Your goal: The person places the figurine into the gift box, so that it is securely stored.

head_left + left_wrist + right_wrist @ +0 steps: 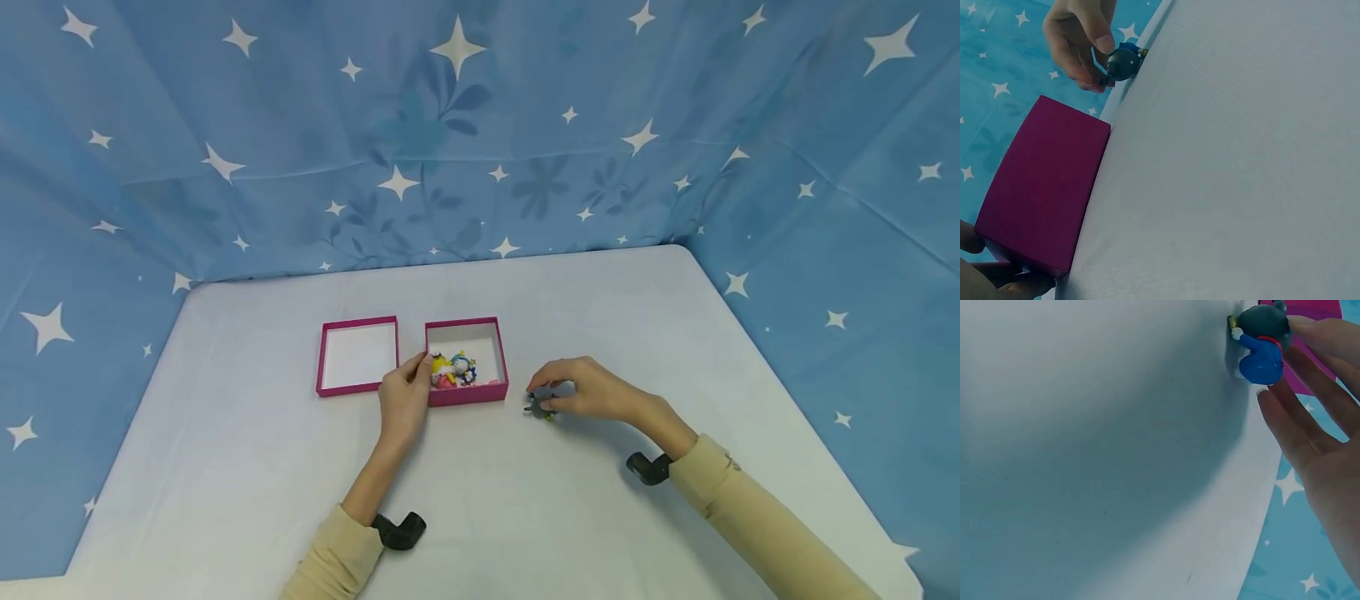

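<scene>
With its fingertips and thumb, my right hand [588,387] pinches a small figurine [1263,359] at the table surface, just right of a magenta box. The figurine has a dark grey round head, a blue body and a red band at its neck. In the left wrist view, the thumb and fingers sit at the grey head [1124,64]. My left hand [403,404] grips the left wall of the open box [468,395]. Inside that box lie several colourful figurines [453,369], one with yellow on it and one blue and white, gathered toward the left and front.
Left of the box lies its shallow magenta-rimmed lid [357,390], white inside, open side up. All rest on a white-covered table [480,500]. A blue curtain [525,125] with white stars rises behind the table and along both sides. Each wrist wears a black device [401,532].
</scene>
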A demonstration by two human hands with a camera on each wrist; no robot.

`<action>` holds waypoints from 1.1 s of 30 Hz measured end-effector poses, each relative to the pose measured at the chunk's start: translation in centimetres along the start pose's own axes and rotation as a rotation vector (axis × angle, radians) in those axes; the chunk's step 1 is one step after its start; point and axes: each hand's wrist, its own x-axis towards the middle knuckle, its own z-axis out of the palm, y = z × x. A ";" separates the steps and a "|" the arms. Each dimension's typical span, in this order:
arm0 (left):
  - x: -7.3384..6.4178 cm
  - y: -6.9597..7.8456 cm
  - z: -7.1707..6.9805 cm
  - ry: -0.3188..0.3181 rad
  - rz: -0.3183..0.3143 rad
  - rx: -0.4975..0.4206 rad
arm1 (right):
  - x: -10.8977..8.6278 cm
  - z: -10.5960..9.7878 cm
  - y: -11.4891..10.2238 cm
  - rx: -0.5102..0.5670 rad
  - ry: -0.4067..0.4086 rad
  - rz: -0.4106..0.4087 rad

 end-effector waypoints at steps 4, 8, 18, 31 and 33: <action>0.0 0.0 0.0 -0.002 0.000 0.002 | 0.0 0.2 0.2 -0.015 -0.022 -0.012; -0.1 0.0 0.0 -0.006 0.000 0.000 | -0.2 0.2 0.3 0.000 -0.035 0.003; -0.1 0.0 0.0 0.000 -0.001 0.003 | -1.0 0.3 0.4 -0.006 -0.035 0.100; -0.1 0.0 0.1 0.007 -0.004 0.006 | -1.8 0.2 -0.2 -0.074 -0.049 0.146; -0.2 0.0 0.1 0.005 -0.011 0.002 | -1.7 0.4 -0.3 -0.084 -0.072 0.135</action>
